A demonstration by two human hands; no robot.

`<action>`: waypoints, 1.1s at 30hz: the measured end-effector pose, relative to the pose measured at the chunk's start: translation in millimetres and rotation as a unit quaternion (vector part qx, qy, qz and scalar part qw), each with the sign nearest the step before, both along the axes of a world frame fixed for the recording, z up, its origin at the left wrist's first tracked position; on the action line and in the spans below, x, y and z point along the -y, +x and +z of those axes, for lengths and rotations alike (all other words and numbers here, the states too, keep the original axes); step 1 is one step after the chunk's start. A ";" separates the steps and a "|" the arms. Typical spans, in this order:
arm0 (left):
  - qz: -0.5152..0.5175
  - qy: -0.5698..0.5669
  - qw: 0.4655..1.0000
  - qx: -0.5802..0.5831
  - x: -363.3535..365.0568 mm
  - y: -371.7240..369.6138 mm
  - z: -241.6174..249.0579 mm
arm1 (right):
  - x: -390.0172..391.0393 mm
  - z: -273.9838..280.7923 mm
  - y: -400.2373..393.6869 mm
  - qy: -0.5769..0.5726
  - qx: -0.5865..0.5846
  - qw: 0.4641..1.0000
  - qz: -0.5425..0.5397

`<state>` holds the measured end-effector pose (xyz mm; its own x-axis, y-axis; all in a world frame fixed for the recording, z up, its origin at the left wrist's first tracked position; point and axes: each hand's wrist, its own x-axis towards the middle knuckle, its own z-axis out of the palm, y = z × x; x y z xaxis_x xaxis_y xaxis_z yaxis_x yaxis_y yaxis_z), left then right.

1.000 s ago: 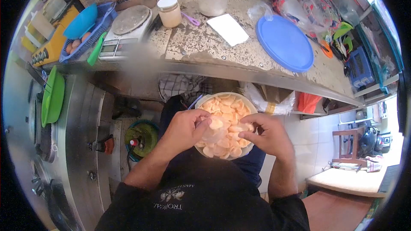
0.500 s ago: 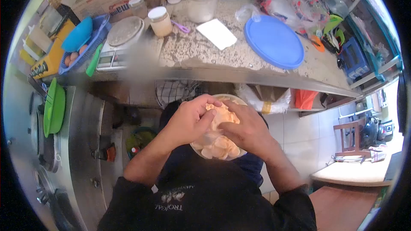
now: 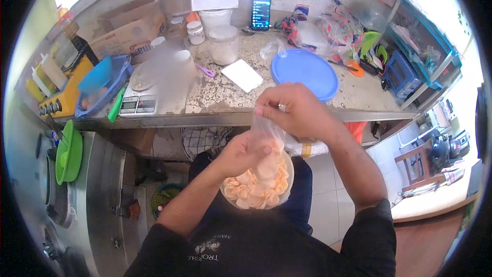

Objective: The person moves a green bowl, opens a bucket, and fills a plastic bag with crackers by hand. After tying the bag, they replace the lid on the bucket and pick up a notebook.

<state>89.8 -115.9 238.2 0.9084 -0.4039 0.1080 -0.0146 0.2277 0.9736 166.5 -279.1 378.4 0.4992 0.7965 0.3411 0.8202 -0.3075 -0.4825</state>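
A round tub [image 3: 291, 177] full of pale orange crackers [image 3: 251, 192] rests at my lap, between my legs. Above it hangs a clear plastic bag [image 3: 268, 129] with some crackers in its lower part. My left hand [image 3: 240, 155] is closed around the side of the bag, thumb across its front. Higher up, my right hand [image 3: 294, 109] pinches the bag's top and pulls it upward, level with the counter edge. The bag's lower end overlaps the crackers in the tub.
On the counter [image 3: 205, 95] lie a blue round lid [image 3: 305, 74], a white card [image 3: 242, 75] and a purple spoon [image 3: 206, 70]. A digital scale [image 3: 138, 103], jars and a blue basket [image 3: 105, 95] stand left. A phone [image 3: 261, 12] leans at the back, beside plastic packaging [image 3: 341, 28].
Both hands were down at the crackers in the tub. Now my right hand has risen, drawing the bag's top up, while my left grips lower on it. The view has tilted upward.
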 end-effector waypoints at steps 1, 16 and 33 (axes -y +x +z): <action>0.007 0.008 1.000 0.007 -1.8 2.9 0.2 | -1.6 6.0 1.8 0.010 -0.077 0.997 -0.017; -0.106 -0.206 0.972 -0.034 -1.7 34.9 -6.2 | -30.9 19.2 10.1 -0.029 0.029 0.999 -0.005; -0.026 0.121 0.982 -0.144 -33.5 -51.5 -55.1 | -7.6 -92.9 -51.9 -0.031 0.065 0.989 0.132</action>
<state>38.3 -82.4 183.0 0.8649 -0.4326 -0.2545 0.2739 -0.0181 0.9616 114.5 -271.5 285.5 0.2262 0.9143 0.3361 0.9297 -0.0997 -0.3545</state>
